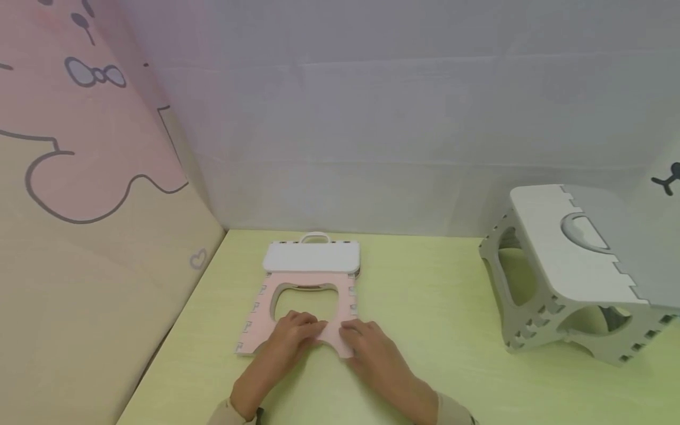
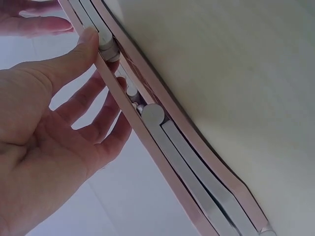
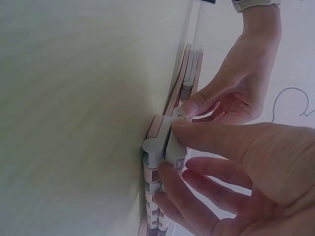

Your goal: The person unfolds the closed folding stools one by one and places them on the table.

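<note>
A folded pink-and-white step stool (image 1: 259, 321) lies flat on the table, its white top and carry handle (image 1: 316, 237) pointing away from me. My left hand (image 1: 292, 342) grips the near edge by the curved cut-out. In the left wrist view its thumb presses the rim of the folded stool (image 2: 153, 115), and the fingers curl in over the pink panel. At the near right corner, my right hand (image 1: 379, 357) holds the leg end. The right wrist view shows the right thumb and fingers (image 3: 197, 135) pinching the layered white and pink ends.
To the right stands an unfolded white-and-grey step stool (image 1: 542, 236) on its legs. A pale green table (image 1: 425, 295) lies under both stools. Cloth-like walls (image 1: 340, 118) close off the back, and a printed panel (image 1: 79, 283) rises on the left.
</note>
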The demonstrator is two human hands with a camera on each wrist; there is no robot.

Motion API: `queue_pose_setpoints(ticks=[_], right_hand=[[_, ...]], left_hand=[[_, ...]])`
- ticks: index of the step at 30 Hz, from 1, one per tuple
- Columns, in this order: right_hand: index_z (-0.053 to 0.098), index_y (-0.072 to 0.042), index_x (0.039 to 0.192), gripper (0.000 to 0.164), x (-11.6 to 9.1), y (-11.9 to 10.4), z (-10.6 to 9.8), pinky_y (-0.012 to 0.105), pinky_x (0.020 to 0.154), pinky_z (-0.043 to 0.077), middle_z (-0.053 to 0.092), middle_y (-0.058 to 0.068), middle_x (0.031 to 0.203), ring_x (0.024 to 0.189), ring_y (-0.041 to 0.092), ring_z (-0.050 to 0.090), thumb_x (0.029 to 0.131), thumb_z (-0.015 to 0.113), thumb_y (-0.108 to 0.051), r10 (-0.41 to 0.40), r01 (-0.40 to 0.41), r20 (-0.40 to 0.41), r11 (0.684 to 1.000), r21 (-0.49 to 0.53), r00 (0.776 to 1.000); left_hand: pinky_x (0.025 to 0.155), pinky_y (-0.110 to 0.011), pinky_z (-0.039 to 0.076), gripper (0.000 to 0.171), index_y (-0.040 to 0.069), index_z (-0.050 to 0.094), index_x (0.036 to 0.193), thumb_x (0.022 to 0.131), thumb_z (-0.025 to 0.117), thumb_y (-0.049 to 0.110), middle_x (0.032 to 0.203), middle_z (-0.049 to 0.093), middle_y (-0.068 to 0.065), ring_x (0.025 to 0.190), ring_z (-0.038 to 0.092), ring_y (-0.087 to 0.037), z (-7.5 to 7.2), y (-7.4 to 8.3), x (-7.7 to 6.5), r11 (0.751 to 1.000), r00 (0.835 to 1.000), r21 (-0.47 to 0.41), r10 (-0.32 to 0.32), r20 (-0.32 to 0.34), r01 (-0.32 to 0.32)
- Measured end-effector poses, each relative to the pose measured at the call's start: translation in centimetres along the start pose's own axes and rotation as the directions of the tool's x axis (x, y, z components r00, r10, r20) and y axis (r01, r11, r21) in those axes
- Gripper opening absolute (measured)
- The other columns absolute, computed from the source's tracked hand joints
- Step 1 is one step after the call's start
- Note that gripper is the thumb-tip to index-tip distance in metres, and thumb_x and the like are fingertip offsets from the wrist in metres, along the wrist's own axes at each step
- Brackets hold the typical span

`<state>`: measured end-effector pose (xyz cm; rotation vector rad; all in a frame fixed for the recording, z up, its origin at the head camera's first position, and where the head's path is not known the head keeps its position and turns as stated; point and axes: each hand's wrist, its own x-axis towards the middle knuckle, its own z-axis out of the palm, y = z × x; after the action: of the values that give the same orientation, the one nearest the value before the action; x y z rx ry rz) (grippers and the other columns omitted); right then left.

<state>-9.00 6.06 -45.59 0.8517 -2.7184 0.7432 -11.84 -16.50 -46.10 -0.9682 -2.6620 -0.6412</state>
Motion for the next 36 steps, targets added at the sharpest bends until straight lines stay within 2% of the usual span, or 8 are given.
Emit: queue_pose_setpoints(ticks=[8,21,30,36], right_hand=[[0.073,-0.003,0.115,0.040,-0.7,0.3,-0.6,0.034,0.085,0.058,0.068,0.008,0.124,0.100,0.025,0.064,0.078,0.087,-0.006,0.024,-0.024,-0.010,1.000,-0.014,1.000],[0.072,-0.005,0.115,0.043,-2.0,0.8,-1.3,0.036,0.084,0.058,0.067,0.008,0.121,0.098,0.024,0.063,0.075,0.088,-0.004,0.076,-0.076,-0.013,0.996,-0.035,0.997],[0.072,-0.006,0.115,0.044,-2.9,0.9,-1.7,0.036,0.084,0.057,0.067,0.008,0.122,0.099,0.024,0.062,0.074,0.089,-0.007,0.097,-0.097,-0.016,0.995,-0.030,0.995],[0.071,-0.007,0.116,0.045,-3.3,0.9,-1.8,0.036,0.084,0.057,0.067,0.006,0.123,0.101,0.023,0.062,0.075,0.090,-0.007,0.103,-0.104,-0.033,0.994,-0.032,0.994]], left_hand=[[0.086,-0.037,0.055,0.033,0.011,0.078,0.116,0.085,0.080,0.003,0.107,0.072,0.000,0.097,0.061,-0.019,0.4,0.8,0.7,1.000,0.999,-0.002,-0.030,0.039,0.030],[0.086,-0.036,0.055,0.029,0.008,0.078,0.115,0.086,0.078,0.006,0.105,0.073,-0.003,0.097,0.062,-0.021,1.2,2.0,1.8,0.999,0.997,0.011,0.051,0.058,-0.052],[0.087,-0.034,0.055,0.031,0.011,0.078,0.116,0.086,0.080,0.008,0.107,0.073,-0.001,0.098,0.062,-0.020,1.6,2.5,2.1,0.998,0.995,0.024,0.057,0.083,-0.060],[0.087,-0.035,0.054,0.030,0.011,0.077,0.117,0.087,0.077,0.008,0.107,0.072,-0.001,0.098,0.061,-0.018,1.6,2.9,2.4,0.995,0.992,0.047,0.089,0.091,-0.093]])
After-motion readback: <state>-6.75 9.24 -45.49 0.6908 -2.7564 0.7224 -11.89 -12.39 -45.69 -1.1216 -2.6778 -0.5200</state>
